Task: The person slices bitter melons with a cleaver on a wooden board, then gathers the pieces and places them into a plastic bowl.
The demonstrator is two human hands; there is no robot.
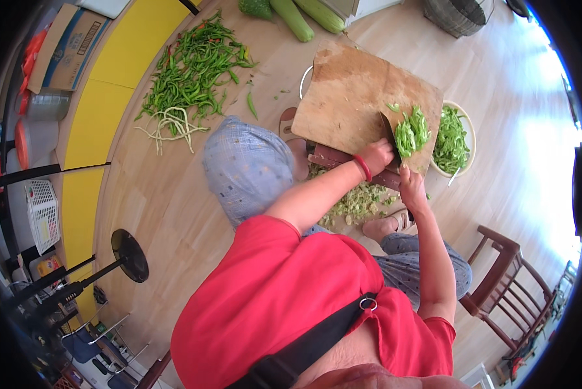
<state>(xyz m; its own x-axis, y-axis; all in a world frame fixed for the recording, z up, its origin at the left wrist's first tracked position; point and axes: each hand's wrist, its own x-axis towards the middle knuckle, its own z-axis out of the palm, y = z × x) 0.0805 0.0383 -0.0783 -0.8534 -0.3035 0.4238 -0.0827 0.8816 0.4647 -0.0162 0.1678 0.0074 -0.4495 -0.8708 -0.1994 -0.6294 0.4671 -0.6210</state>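
Observation:
A worn wooden cutting board [343, 91] lies in front of me, slightly tilted, on a low reddish-brown support. My right hand [413, 187] is closed at the near right edge of the board, around the handle of a kitchen knife [389, 129]. The dark blade points away across the board. My left hand [376, 157], with a red band at the wrist, rests curled against the blade's left side; its fingertips are partly hidden. Sliced green peppers [412, 133] are heaped just right of the blade. More cut green peppers [450, 144] fill a pale round bowl [473, 136] beside the board.
Whole green peppers [194, 71] spread over the floor at far left, beside pale long beans [174, 126]. Pepper scraps [359, 202] lie between my feet. Long green gourds [294, 19] and a woven basket [456, 18] stand far off. A wooden chair [498, 272] is at right.

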